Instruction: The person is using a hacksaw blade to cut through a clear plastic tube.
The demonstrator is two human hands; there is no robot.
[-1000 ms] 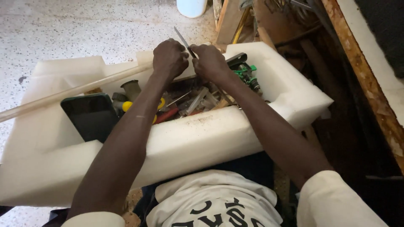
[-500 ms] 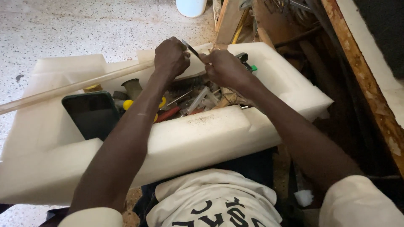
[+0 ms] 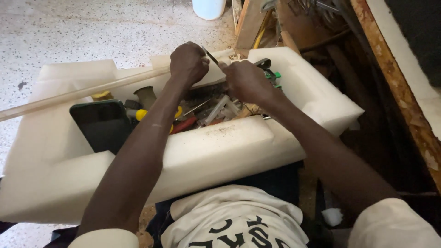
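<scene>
My left hand (image 3: 188,62) is closed around the end of a long pale tube (image 3: 82,92) that runs off to the left over a white foam block (image 3: 216,151). A thin dark metal blade (image 3: 211,56) sticks up between the two hands. My right hand (image 3: 248,81) is closed close beside the left one, apparently gripping the blade's lower end; what its fingers hold is partly hidden. Both hands hover over the foam block's hollow, which is full of small tools.
In the hollow lie a dark phone (image 3: 103,125), a yellow-handled tool (image 3: 142,114), a red-handled tool (image 3: 183,125), a green part (image 3: 274,76) and other loose bits. Wooden boards (image 3: 250,23) and a white container (image 3: 209,8) stand beyond, on a speckled floor (image 3: 92,32).
Both hands have shifted slightly left and nearer each other. The blade has tilted from leaning left to pointing up between them.
</scene>
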